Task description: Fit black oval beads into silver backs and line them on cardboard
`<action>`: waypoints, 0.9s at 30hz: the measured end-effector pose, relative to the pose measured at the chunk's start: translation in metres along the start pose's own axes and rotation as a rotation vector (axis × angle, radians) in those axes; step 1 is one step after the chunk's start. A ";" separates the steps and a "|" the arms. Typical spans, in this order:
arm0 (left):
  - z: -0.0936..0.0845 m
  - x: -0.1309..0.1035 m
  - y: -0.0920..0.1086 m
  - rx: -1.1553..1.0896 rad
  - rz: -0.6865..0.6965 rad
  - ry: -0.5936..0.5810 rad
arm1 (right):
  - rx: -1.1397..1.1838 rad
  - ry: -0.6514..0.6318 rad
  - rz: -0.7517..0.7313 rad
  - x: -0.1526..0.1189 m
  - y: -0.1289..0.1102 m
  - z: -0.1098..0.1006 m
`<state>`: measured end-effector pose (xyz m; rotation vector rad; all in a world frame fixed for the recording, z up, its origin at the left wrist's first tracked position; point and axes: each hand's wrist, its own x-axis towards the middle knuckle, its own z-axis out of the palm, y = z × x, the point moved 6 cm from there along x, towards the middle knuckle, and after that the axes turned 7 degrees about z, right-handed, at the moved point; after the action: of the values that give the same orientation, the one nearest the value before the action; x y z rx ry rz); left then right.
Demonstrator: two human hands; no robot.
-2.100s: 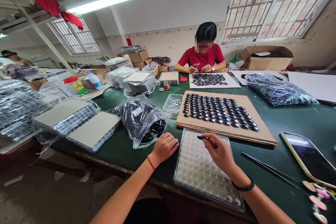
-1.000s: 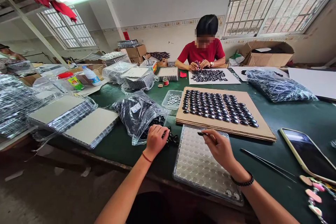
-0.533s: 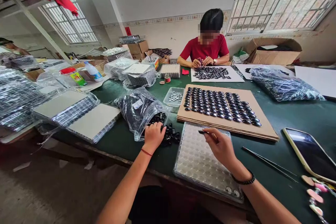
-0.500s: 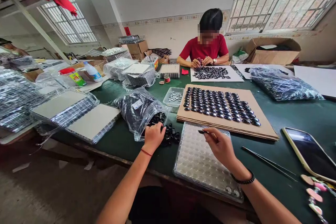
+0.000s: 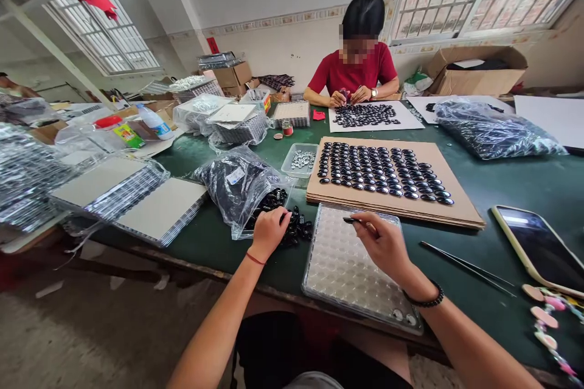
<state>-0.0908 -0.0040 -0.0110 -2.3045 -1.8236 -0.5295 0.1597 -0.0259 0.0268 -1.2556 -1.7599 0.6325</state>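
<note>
My left hand [image 5: 270,231] is closed at the mouth of a clear plastic bag [image 5: 228,185], over a loose heap of shiny black pieces [image 5: 298,228]. Its fingertips are partly hidden, and what they pinch is unclear. Between thumb and fingers, my right hand [image 5: 382,247] holds a small flat black piece [image 5: 350,220]. That hand is over a clear plastic tray [image 5: 337,267] with rows of round hollows. Two small silvery round pieces [image 5: 404,317] sit in the tray's near right corner.
Rows of black oval pieces [image 5: 378,170] lie on stacked cardboard [image 5: 456,209]. Tweezers [image 5: 465,267] and a phone [image 5: 538,249] are at right. A small plastic box [image 5: 298,160] holds silvery bits. Across the table, a person in red [image 5: 356,67] handles black pieces. Stacked trays [image 5: 159,209] stand left.
The view has tilted slightly downward, so the scene sits higher. Both hands keep nearly the same places, and the right still holds its black piece.
</note>
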 end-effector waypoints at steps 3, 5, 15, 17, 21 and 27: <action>-0.003 -0.001 -0.004 -0.003 -0.032 0.048 | 0.007 0.003 -0.006 0.000 0.000 0.000; -0.004 -0.001 -0.007 -0.014 -0.061 0.064 | -0.002 0.003 -0.012 0.000 0.000 0.000; -0.004 -0.001 -0.013 -0.299 -0.091 0.072 | -0.048 0.010 -0.036 0.000 0.001 0.001; -0.006 -0.001 -0.014 -0.306 -0.110 0.076 | -0.073 0.020 -0.046 0.000 0.000 0.001; -0.007 -0.001 -0.016 -0.270 -0.157 0.087 | -0.100 0.039 -0.026 0.003 0.002 0.000; -0.005 -0.003 -0.007 -0.292 -0.119 0.053 | -0.123 0.052 -0.021 0.005 0.003 -0.001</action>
<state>-0.0992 -0.0065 -0.0081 -2.3388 -1.9816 -0.9212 0.1614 -0.0206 0.0270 -1.3227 -1.7893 0.4813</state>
